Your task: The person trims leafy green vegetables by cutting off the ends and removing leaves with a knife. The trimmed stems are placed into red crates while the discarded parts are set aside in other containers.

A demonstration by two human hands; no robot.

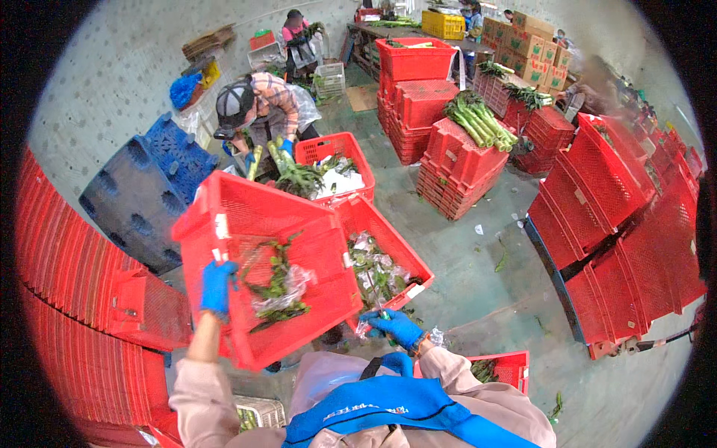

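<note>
My left hand [218, 288], in a blue glove, grips the near left rim of a tilted red plastic crate [291, 218]. Leafy green trimmings [277, 280] and crumpled clear plastic film [294, 285] lie inside that crate. My right hand [395, 330], gloved in blue too, is closed around the green handle of a thin-bladed knife [383, 313], with a scrap of clear film beside the fingers. Just beyond the knife, a second red crate [400, 246] holds more leaves and film. It stands partly behind the tilted crate.
A co-worker [269, 106] bends over green stalks [280, 159] beside another red crate [358, 148]. Nested red crates [73, 269] rise at left, near blue pallets [145, 190]. More crates [605, 224] stand at right; bundled leafy stalks [476, 123] top a stack ahead. A red crate [518, 364] sits near my right arm.
</note>
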